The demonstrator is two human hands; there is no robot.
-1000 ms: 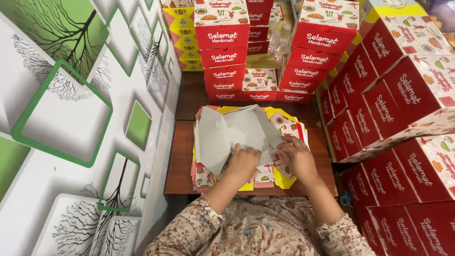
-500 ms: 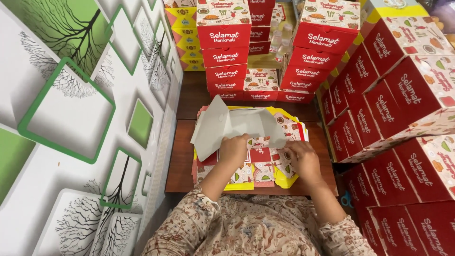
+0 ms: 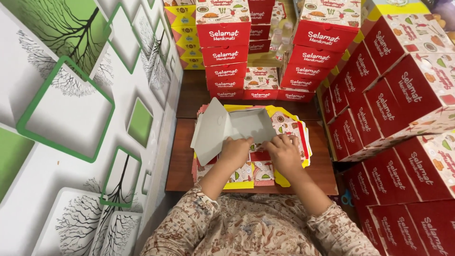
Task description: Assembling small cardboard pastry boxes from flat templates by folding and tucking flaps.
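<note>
While half a second ago the grey flap stood up at the left, head view now has the box blank [image 3: 227,130] folded further: its grey inner side forms a left wall and a back wall, so a corner is standing. That reads as box assembly mid-way, sides raised but not yet locked, judged from shape only. The left hand [image 3: 235,152] has shifted toward centre and presses on the low edge of the grey panel, fingers curled down onto the card, narrow. The right hand [image 3: 283,152] sits just beside it, fingers bent and pinching the card edge; the exact grip is partly hidden. The blank sits on a pile of flat blanks [image 3: 265,173], printed red, yellow and white with small food drawings, lying on the brown tabletop [image 3: 182,161].

Packages: finished boxes with red sides bearing white lettering and white tops with food pictures. One stack [image 3: 223,47] sits at the back left, another stack [image 3: 317,52] at the back right, with lower ones between. A slanted wall of the same red boxes [image 3: 403,118] fills the right side, well down past the tabletop. Yellow-edged flat cartons [image 3: 182,28] are at the far back left.

The wall panel [image 3: 71,118] at left is white with green square frames and tree drawings. Patterned sleeves are at the bottom.
</note>
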